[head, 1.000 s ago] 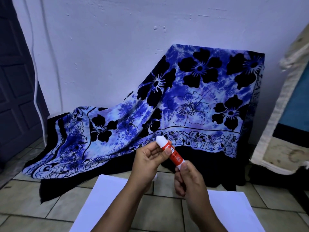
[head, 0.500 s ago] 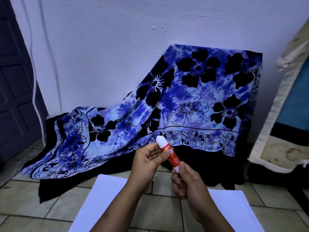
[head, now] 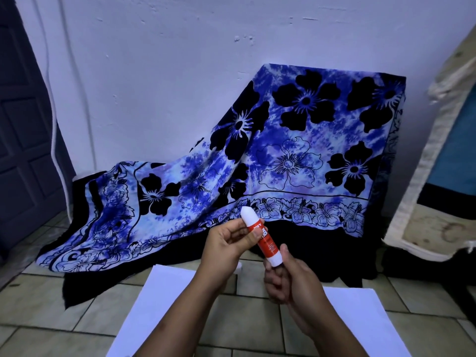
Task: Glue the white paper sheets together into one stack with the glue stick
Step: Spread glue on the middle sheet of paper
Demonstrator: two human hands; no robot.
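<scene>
Both hands (head: 257, 253) hold the glue stick (head: 260, 234) above paper sheets (head: 159, 300).

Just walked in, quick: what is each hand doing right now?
Left hand: holding the glue stick near its top.
Right hand: pinching the stick's bottom end.

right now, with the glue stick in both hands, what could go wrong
The glue stick is pinched by the left hand near its white tip and the right hand at its base; a slip could drop it onto the tiled floor. The paper sheets lie apart on tiles, so they might slide and join crooked.
</scene>
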